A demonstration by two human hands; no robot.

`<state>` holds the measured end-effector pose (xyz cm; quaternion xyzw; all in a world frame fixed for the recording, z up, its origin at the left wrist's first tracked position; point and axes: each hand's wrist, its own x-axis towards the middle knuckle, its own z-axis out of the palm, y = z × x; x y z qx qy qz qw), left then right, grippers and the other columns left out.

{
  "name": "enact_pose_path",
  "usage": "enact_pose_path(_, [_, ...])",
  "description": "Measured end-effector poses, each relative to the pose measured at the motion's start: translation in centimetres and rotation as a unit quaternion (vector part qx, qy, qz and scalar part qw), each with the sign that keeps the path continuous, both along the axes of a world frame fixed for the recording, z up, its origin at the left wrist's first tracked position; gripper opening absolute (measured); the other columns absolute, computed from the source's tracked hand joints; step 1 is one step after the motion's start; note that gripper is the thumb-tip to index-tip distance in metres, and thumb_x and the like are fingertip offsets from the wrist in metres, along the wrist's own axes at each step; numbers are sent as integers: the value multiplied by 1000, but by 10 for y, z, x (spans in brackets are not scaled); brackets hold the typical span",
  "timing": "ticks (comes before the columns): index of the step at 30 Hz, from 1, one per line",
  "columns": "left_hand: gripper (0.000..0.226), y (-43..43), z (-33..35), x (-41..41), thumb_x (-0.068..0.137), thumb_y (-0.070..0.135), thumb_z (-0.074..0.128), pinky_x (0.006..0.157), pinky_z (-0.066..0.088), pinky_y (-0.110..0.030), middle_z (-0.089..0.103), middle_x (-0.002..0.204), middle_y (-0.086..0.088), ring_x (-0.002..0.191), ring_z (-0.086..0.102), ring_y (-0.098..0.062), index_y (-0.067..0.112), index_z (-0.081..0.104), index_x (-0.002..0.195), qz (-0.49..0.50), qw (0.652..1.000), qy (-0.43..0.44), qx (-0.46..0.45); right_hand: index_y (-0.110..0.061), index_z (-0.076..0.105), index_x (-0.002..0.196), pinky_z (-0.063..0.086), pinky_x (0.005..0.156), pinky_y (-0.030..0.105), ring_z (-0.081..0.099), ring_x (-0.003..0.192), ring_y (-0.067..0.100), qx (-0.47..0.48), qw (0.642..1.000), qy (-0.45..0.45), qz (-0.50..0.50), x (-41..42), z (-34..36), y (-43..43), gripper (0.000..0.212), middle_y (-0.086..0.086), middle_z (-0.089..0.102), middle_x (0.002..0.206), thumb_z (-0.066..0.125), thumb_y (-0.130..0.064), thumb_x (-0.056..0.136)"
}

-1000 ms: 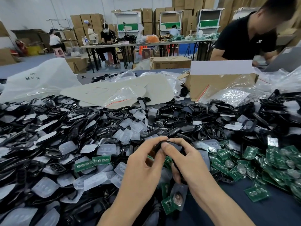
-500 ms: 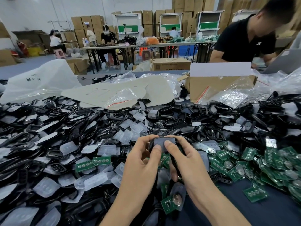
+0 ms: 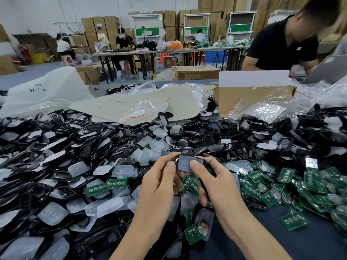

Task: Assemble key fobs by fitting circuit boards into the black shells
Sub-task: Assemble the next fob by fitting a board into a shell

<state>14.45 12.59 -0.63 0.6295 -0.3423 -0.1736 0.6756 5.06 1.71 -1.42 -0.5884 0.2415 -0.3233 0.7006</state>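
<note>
Both my hands hold one key fob [image 3: 185, 162] in front of me, a black shell with a translucent button pad facing up. My left hand [image 3: 159, 186] grips its left end, thumb on the edge. My right hand [image 3: 216, 182] grips its right side, thumb pressing on the pad. A large heap of black shells [image 3: 78, 147] mixed with translucent pads [image 3: 109, 205] covers the table to the left and behind. Green circuit boards [image 3: 308, 186] lie piled to the right. One board with a coin cell [image 3: 199, 229] lies just below my hands.
A cardboard box [image 3: 253, 98] with plastic bags stands at the back right. Flat grey sheets [image 3: 131, 104] and a white bag [image 3: 43, 91] lie at the back left. A person in black [image 3: 285, 45] works across the table. Bare blue tabletop [image 3: 262, 241] shows at the lower right.
The fob has turned in my hands so its translucent pad now faces up and is plainly seen; my thumbs have shifted onto it. The hands stay in the same spot.
</note>
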Motion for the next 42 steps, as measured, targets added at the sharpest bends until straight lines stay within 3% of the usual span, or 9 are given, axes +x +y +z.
enact_pose_path(4, [19, 3, -2, -1, 102, 36, 44, 52, 43, -29, 64, 79, 2, 57, 53, -14, 46, 57, 112, 66, 983, -167, 32, -33, 70, 93, 34, 38, 20, 38, 33, 15, -8, 1000, 2, -4, -1, 0, 0, 11, 9, 49, 49, 71, -43, 89])
enact_pose_path(8, [9, 7, -2, 1, 104, 33, 44, 51, 33, -11, 53, 78, 20, 58, 51, -1, 37, 52, 106, 112, 926, -353, 72, -33, 70, 91, 34, 37, 21, 38, 34, 15, 2, 1000, 5, -12, 0, 4, 1, 14, 31, 60, 67, 72, -45, 85])
enact_pose_path(12, [13, 8, 0, 2, 99, 33, 42, 46, 44, -27, 55, 87, 16, 59, 53, -11, 35, 54, 103, 101, 892, -429, 99, -32, 69, 89, 33, 36, 22, 37, 34, 14, -4, 1000, -1, -23, -2, 5, 1, 8, 28, 63, 69, 72, -40, 89])
enact_pose_path(15, [19, 8, 1, 1, 98, 30, 43, 48, 46, -26, 61, 87, 19, 59, 54, -8, 36, 58, 108, 79, 890, -435, 108, -31, 68, 86, 32, 36, 21, 36, 33, 15, -5, 999, -10, -32, -4, 6, 1, 8, 11, 55, 54, 72, -36, 91])
enact_pose_path(19, [24, 7, 1, -5, 99, 29, 46, 49, 35, -12, 52, 74, 29, 54, 47, -1, 40, 58, 116, 53, 899, -420, 114, -31, 68, 88, 32, 36, 21, 36, 33, 14, 1, 999, -11, -51, -5, 10, 2, 7, 22, 59, 61, 72, -37, 90])
enact_pose_path(25, [28, 11, 2, 7, 93, 17, 56, 45, 29, -10, 40, 58, 26, 48, 41, 1, 37, 63, 112, 112, 880, -438, 144, -35, 68, 86, 33, 35, 21, 35, 30, 13, -28, 997, 3, -73, -4, 10, 4, 6, 3, 52, 44, 71, -35, 92])
enact_pose_path(29, [20, 15, 0, 18, 94, 20, 50, 39, 27, -15, 34, 46, 15, 41, 41, -11, 32, 59, 106, 189, 885, -397, 151, -25, 67, 96, 39, 37, 19, 37, 31, 10, -25, 995, 8, -93, -7, 10, 0, 10, 1, 78, 77, 68, -34, 94])
enact_pose_path(38, [22, 14, 5, 8, 101, 27, 45, 43, 26, -10, 35, 52, 20, 45, 41, -5, 30, 60, 117, 125, 901, -402, 107, -27, 68, 96, 39, 41, 24, 37, 31, 12, -22, 995, 23, -90, -6, 9, 0, 15, 24, 72, 74, 71, -41, 90])
enact_pose_path(42, [31, 14, 4, 1, 96, 21, 51, 52, 30, -4, 39, 66, 35, 52, 44, 6, 34, 61, 123, 52, 893, -430, 118, -25, 68, 98, 34, 37, 21, 36, 31, 13, -11, 997, 12, -80, -5, 8, 1, 17, 6, 61, 52, 72, -39, 90])
